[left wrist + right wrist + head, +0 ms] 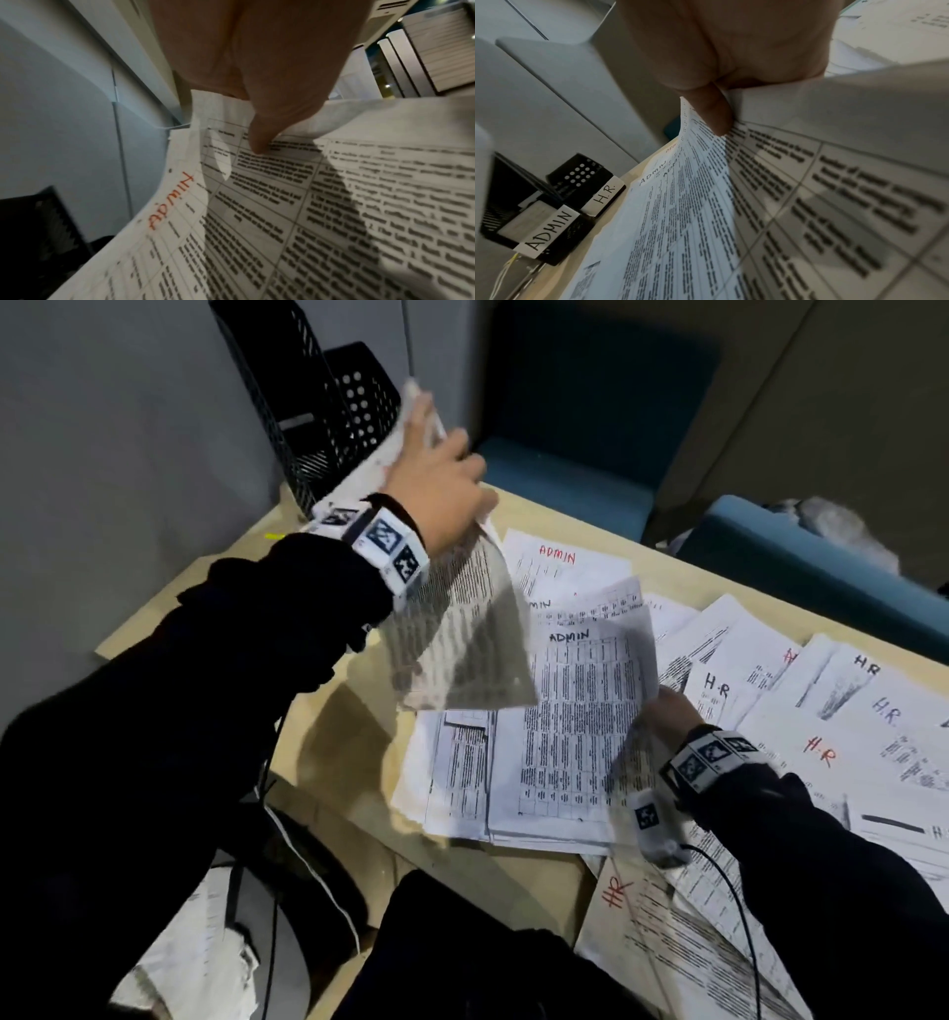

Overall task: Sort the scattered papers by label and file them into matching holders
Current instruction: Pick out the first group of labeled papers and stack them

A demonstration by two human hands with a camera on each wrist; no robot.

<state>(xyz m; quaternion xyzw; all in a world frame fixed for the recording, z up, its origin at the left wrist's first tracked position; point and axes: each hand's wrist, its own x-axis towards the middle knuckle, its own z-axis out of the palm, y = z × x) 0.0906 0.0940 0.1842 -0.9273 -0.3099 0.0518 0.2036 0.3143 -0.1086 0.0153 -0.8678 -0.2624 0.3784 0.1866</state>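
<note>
My left hand [436,474] is raised over the table's far left and grips a bent sheet [462,639] marked ADMIN in red [169,201], thumb [259,130] pressed on its top. Just behind it stand two black mesh holders [308,403], labelled ADMIN [549,229] and H.R. [605,194]. My right hand [662,711] pinches the right edge of a printed ADMIN sheet [580,721] lying on a stack, thumb [713,113] on top. More ADMIN papers [560,562] lie behind it, and several H.R sheets [821,742] spread to the right.
The wooden table [328,726] is bare at its left part. Blue upholstered seats [575,469] stand behind the table, and a grey partition wall [102,454] closes the left side. Cables [739,906] run from both wrists. Loose papers [195,952] lie below the table edge.
</note>
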